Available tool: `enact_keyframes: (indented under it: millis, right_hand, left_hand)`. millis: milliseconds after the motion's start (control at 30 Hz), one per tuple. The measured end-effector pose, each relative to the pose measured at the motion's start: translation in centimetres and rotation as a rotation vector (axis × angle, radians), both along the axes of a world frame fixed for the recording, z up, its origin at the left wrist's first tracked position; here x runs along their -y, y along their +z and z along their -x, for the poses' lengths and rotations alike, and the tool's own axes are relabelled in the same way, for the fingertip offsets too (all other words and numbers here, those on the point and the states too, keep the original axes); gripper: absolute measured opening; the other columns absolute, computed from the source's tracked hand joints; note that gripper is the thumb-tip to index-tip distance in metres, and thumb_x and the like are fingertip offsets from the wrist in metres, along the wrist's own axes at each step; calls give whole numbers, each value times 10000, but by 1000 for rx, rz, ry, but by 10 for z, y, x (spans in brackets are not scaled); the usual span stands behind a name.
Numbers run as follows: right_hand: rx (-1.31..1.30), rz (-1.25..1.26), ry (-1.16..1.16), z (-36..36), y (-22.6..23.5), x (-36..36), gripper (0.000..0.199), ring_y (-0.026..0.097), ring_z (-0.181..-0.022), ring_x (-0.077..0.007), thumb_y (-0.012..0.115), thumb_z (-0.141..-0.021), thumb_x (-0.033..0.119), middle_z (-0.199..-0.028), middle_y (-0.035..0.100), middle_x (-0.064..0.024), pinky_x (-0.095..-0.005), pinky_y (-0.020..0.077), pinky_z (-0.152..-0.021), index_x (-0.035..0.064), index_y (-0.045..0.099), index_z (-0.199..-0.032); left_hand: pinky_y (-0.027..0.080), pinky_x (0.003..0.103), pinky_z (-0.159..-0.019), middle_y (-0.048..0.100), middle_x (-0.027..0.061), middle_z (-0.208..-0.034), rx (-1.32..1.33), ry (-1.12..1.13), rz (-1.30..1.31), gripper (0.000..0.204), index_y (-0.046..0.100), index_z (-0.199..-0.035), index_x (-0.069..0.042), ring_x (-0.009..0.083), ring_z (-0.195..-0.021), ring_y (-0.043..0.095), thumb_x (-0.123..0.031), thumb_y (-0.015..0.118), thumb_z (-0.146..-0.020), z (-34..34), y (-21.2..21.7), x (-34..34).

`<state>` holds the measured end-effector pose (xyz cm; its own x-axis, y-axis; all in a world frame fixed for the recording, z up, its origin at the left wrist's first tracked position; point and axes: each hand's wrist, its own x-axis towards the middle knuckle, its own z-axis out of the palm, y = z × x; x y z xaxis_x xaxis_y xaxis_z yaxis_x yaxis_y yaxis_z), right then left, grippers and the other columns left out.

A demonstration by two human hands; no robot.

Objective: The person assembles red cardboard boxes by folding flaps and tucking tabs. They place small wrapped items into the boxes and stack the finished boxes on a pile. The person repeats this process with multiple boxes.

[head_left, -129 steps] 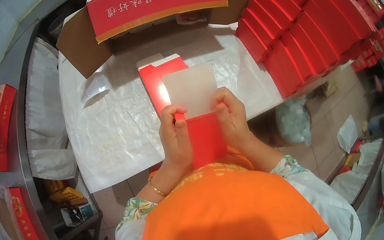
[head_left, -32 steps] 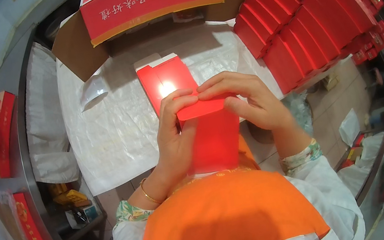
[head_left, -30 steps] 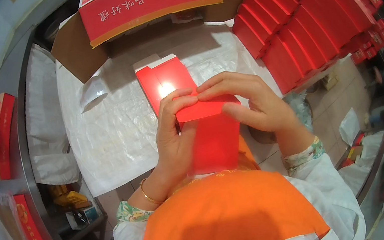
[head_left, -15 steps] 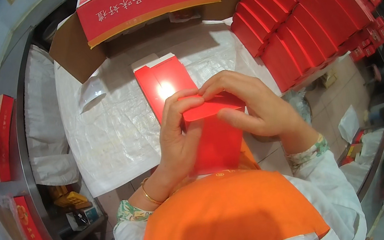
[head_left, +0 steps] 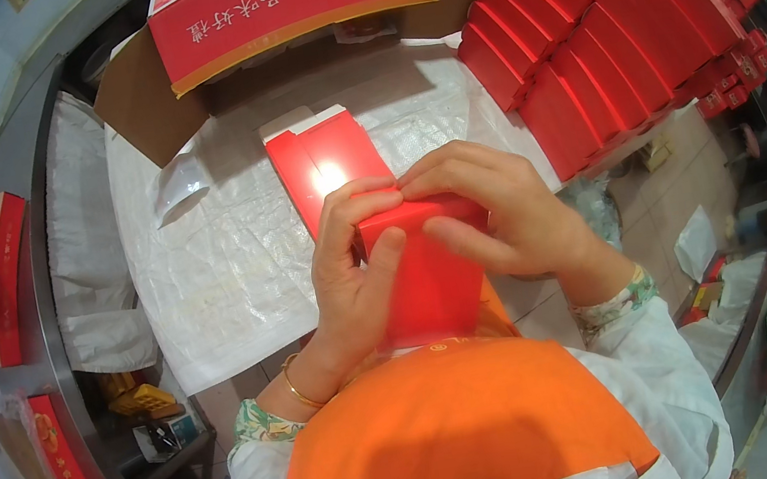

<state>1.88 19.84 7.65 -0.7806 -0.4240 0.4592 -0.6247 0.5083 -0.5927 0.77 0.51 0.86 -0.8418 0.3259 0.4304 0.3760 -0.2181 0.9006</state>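
A red cardboard box [head_left: 429, 288] stands against my orange apron, its end turned up between my hands. My left hand [head_left: 351, 245] grips its left side, fingers curled over the far edge and thumb on the near face. My right hand [head_left: 500, 210] wraps the far right edge, with its thumb resting on the near face just below the top. The top flap lies down at the box's upper end. Just beyond my fingers lies a glossy red carton [head_left: 312, 175], apparently flat, with white tabs at its far end; my hands hide its near end.
A white sheet [head_left: 213, 309] covers the table. At the back sits an open brown carton with a red printed flap [head_left: 295, 11]. Stacked red boxes [head_left: 614, 38] fill the back right. A white scoop-like piece [head_left: 180, 187] lies left; red boxes [head_left: 10, 282] stand on the left ledge.
The flap at the box's top end has folded down flat. My right thumb has shifted slightly left, and my left thumb now shows on the near face.
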Motion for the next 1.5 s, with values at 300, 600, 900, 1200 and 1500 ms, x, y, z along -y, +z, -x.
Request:
enact_keyframes:
  millis: [300, 600, 900, 1200, 1500]
  right_hand:
    - [124, 137, -92, 5, -1, -4, 216, 664, -783, -244, 647, -814, 12, -952, 658, -128, -316, 533, -680, 2, 655, -1030]
    - [145, 228, 6, 4, -2, -4, 352, 643, -917, -217, 589, -826, -41, -1036, 665, -120, -311, 522, -769, 55, 717, -1140]
    - [84, 201, -49, 1, -6, -1, 369, 620, -899, -212, 592, -811, -53, -1011, 635, -111, -306, 507, -744, 68, 724, -1134]
    - [152, 235, -33, 3, -8, -5, 420, 515, -789, -163, 590, -752, -66, -865, 506, -60, -272, 440, -693, 107, 748, -1100]
    - [172, 269, -18, 4, -17, -3, 458, 447, -783, -146, 548, -710, -43, -831, 450, -25, -259, 364, -684, 105, 769, -1082]
  left_hand:
    - [393, 332, -1041, 476, 98, -1340, 214, -136, -104, 500, 416, -1415, -63, 174, -1216, 483, -132, 609, -959, -6, -1, -2]
    - [341, 362, -1103, 425, 136, -1418, 174, -136, -65, 667, 297, -1500, -19, 226, -1319, 427, -221, 628, -958, -4, -5, 0]
    - [335, 374, -1106, 447, 165, -1407, 104, -89, 7, 665, 309, -1499, -19, 254, -1327, 429, -262, 617, -963, -1, -7, 0]
    - [338, 377, -1103, 466, 150, -1386, 110, -98, 30, 643, 311, -1498, -22, 251, -1310, 442, -208, 608, -959, 0, -6, -2]
    - [352, 362, -1090, 465, 151, -1378, 157, -122, -4, 619, 316, -1491, -6, 239, -1302, 447, -168, 588, -960, -1, -4, -3]
